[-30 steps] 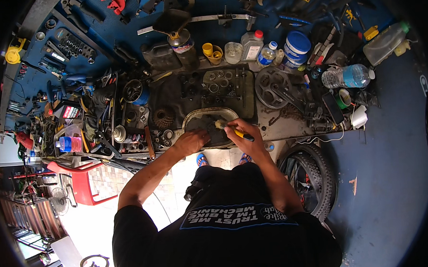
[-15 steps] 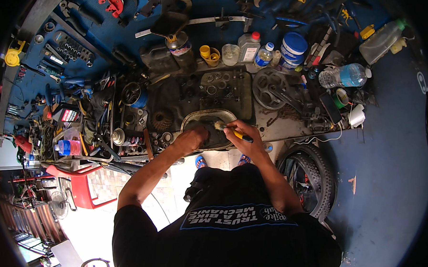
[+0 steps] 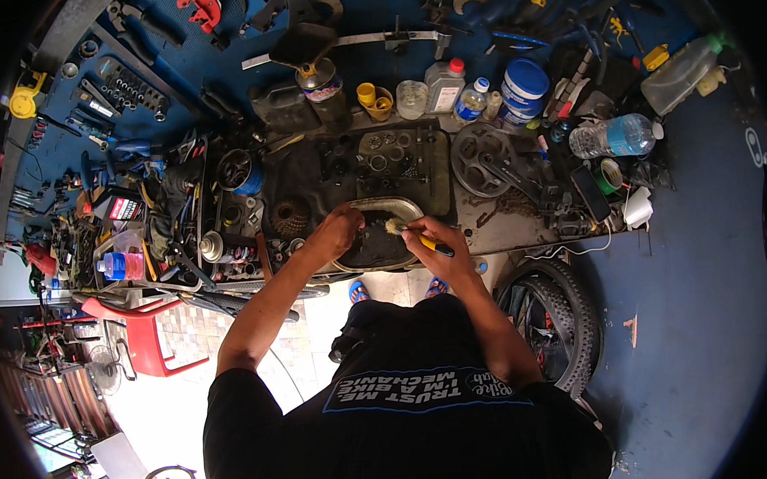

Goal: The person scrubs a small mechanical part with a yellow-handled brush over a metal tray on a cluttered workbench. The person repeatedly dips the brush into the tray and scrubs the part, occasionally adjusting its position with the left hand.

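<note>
My right hand (image 3: 444, 244) grips a brush (image 3: 436, 244) with a yellow and black handle. Its pale bristles point left, over a metal pan (image 3: 395, 203) with dark liquid or grime in it. My left hand (image 3: 339, 231) is at the pan's left rim, fingers curled together; whatever they hold is hidden or too small to name. Beyond the pan lies a dark mat (image 3: 311, 148) bearing a tray of small rings and parts (image 3: 378, 163). A bicycle cassette (image 3: 292, 216) sits left of my left hand.
A crankset (image 3: 483, 160) and a chain (image 3: 515, 203) lie right of the mat. Bottles, a blue-and-white tub (image 3: 525, 88) and a yellow cup (image 3: 378, 104) line the back. A spray can (image 3: 217, 247) is at the left front. Bicycle tyres (image 3: 567, 317) stand below the bench at right.
My left hand has moved from inside the pan up and left to its rim, uncovering more of the pan's inside. My right hand and the brush have hardly moved.
</note>
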{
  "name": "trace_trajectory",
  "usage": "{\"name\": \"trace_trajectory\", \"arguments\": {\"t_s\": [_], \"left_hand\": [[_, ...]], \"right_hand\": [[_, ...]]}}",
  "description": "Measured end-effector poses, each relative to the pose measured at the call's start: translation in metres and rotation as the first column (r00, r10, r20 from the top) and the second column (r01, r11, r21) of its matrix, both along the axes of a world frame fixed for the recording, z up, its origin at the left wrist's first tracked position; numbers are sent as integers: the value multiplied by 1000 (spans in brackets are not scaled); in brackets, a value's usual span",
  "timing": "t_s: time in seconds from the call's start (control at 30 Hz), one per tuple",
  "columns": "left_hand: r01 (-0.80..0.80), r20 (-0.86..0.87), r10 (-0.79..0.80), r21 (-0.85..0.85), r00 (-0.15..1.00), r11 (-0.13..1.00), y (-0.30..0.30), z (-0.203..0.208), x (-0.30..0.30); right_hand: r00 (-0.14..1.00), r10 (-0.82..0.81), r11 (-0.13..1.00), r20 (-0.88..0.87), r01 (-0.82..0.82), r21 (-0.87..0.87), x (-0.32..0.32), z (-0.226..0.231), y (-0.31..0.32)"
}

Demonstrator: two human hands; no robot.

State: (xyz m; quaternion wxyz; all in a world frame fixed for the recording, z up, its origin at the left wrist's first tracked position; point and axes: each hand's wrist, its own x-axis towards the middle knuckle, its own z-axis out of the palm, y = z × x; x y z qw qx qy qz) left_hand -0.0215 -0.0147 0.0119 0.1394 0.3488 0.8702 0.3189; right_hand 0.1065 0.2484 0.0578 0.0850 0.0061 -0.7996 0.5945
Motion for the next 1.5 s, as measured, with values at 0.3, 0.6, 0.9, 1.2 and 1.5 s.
{"name": "trace_trajectory", "arguments": {"t_s": [0.3,0.6,0.9,1.2,1.5], "left_hand": [[-227,370,217,-18,903,974,7,9,4],[-159,125,147,97,981,982,16,51,3],[-28,-367,187,397,911,917,45,81,28],[-189,-37,194,108,980,976,103,8,-49],[-238,-9,238,-47,971,970,130,-17,-80]], "right_hand": [[1000,7,1000,25,-6,-19,2,1,1],[1000,19,1000,5,-19,-18,3,3,1],[994,13,998,109,-7,-62,7,-1,5],[982,-83,997,170,81,20,25,-12,20],[977,-29,997,210,43,-61,27,-6,14]]}}
